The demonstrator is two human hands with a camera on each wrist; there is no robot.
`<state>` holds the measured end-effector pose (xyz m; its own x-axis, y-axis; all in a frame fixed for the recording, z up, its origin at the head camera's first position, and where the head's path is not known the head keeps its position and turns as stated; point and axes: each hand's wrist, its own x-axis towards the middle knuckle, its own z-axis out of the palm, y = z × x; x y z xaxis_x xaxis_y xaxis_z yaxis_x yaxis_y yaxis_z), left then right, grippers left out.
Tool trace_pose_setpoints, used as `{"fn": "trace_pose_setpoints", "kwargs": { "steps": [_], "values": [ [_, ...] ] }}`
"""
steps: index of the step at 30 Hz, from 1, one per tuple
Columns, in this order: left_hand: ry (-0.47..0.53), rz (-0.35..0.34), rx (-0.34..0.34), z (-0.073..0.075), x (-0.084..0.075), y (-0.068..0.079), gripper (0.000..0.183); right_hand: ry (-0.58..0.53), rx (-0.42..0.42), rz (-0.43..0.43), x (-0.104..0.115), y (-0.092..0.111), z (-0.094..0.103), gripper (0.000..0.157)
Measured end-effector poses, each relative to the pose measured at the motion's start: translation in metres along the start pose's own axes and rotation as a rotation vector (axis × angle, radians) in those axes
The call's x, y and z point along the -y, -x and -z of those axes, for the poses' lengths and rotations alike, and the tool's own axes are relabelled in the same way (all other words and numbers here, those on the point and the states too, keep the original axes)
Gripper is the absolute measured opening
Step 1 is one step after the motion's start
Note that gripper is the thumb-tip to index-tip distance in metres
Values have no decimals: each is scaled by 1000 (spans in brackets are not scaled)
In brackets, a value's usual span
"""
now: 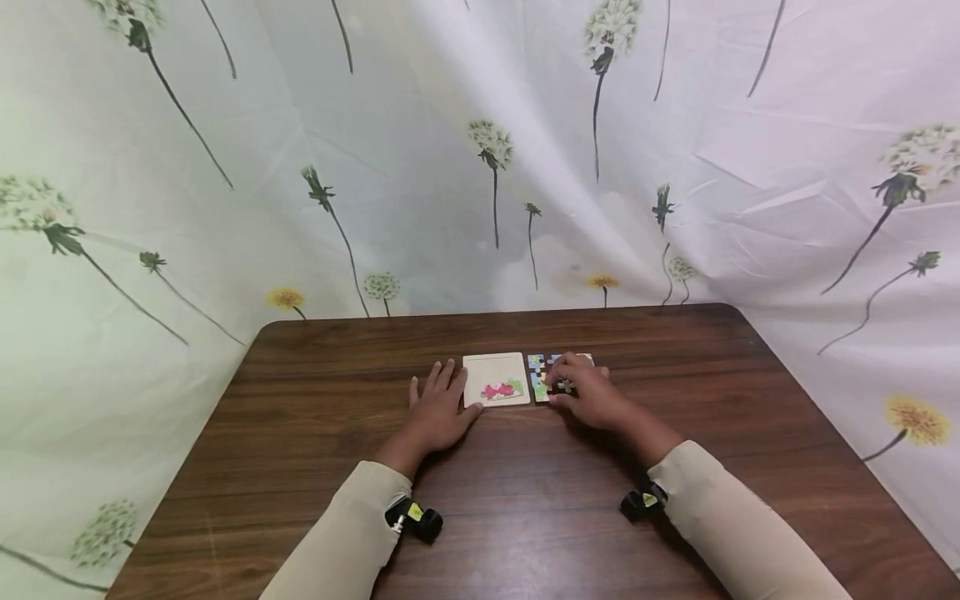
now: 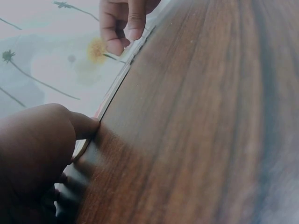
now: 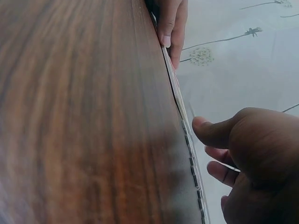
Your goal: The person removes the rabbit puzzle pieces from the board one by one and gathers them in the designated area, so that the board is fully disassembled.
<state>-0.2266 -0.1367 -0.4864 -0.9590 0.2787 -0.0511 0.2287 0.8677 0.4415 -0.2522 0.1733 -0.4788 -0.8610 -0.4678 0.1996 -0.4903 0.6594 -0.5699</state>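
Note:
A pale square puzzle board [image 1: 491, 369] lies flat on the table, with a joined pink and green puzzle section [image 1: 501, 390] along its near side. My left hand [image 1: 438, 410] rests at its left side, fingers spread, and the thumb [image 2: 86, 126] touches the near edge. Just right of the board is a set of colourful puzzle pieces [image 1: 537, 385] with dark gaps among them. Over these my right hand [image 1: 594, 398] hovers with bent fingers. In the right wrist view its thumb [image 3: 212, 133] stands apart from the fingers, and no piece shows between them. The hand covers part of the pieces.
The brown wooden table [image 1: 480, 500] extends around both hands, its far edge just beyond the puzzle. Behind it hangs a white cloth [image 1: 420, 167] printed with dandelions. Small black cameras [image 1: 427, 525] sit on both wrists.

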Motion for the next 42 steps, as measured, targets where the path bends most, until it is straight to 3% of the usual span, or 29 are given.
{"fn": "trace_pose_setpoints", "kwargs": {
  "steps": [8,25,42],
  "values": [
    [14,6,1,1,-3,1,76,-7,45,0,2,3,1,12],
    [18,9,8,1,-2,0,76,22,61,-24,3,5,-1,7],
    [22,0,-1,1,1,-3,77,-7,26,15,7,-2,1,12]
  ]
}}
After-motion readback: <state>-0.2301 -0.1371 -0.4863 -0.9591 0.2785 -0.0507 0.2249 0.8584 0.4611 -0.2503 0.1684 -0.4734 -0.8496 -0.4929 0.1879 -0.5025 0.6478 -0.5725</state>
